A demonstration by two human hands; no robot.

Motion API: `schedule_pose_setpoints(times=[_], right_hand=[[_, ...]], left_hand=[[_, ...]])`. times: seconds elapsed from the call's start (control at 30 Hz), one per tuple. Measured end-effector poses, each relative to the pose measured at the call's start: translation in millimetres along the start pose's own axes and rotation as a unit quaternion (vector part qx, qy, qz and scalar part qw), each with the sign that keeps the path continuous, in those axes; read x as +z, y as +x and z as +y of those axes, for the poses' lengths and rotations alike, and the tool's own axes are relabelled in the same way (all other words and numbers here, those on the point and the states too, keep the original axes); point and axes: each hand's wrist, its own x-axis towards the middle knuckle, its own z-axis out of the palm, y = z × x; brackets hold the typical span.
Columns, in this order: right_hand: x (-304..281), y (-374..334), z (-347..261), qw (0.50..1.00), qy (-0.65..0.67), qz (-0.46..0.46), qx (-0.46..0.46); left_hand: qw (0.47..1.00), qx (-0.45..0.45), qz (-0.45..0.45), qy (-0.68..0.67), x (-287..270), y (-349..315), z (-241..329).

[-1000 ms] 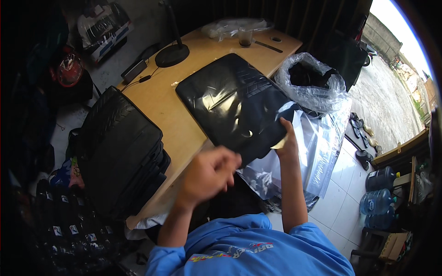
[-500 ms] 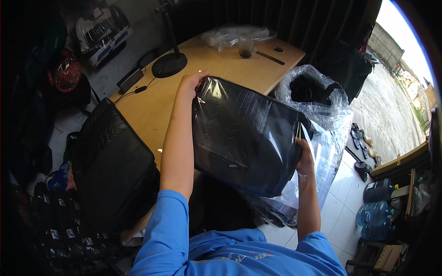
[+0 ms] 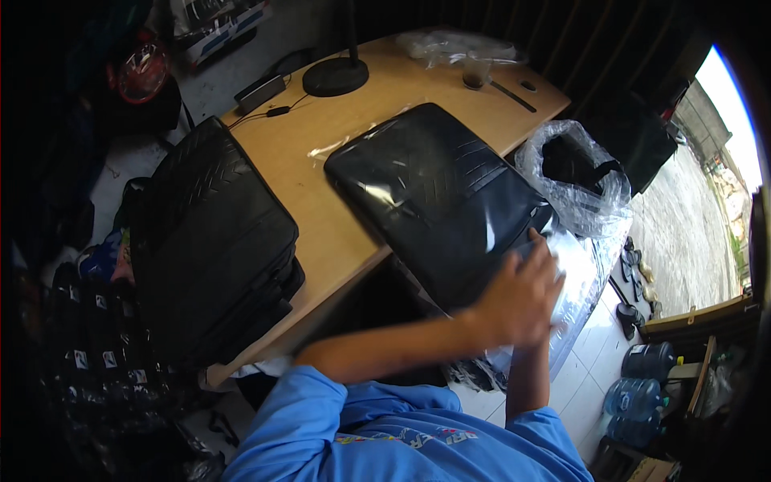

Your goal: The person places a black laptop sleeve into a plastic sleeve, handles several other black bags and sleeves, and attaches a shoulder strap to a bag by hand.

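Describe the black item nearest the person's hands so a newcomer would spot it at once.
From the light wooden table, look to its near edge, right of the dark stack. There is a flat black case, the blurred left hand by its lower-right corner. Unlike the stack, it gleams with bright reflections, as if in clear film.

A flat black rectangular bag [image 3: 430, 205] in clear plastic [image 3: 382, 194] bears slanted lines, stacked black rectangular bags [image 3: 217, 249] show chevrons, a blue short-sleeved shirt [image 3: 401, 454] has multicoloured print, and the wooden table [image 3: 281, 149] is light brown.
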Motion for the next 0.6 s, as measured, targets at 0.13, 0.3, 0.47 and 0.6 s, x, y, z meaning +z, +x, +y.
schedule_pose_setpoints(times=[0.13,0.3,0.47,0.6], right_hand=[[17,2,-49,0.7,0.483,0.028,0.526],[35,-8,-53,0.659,0.483,-0.101,0.568],[50,-38,-77,0.629,0.513,-0.139,0.567],[59,-55,-46,0.637,0.567,-0.129,0.506]], left_hand=[[0.986,-0.081,-0.137,0.042,-6,-63,54],[0.968,-0.134,-0.044,0.209,-45,-94,32],[0.935,-0.187,0.07,0.293,-45,-119,5],[0.956,-0.055,0.127,0.26,-60,-122,-8]])
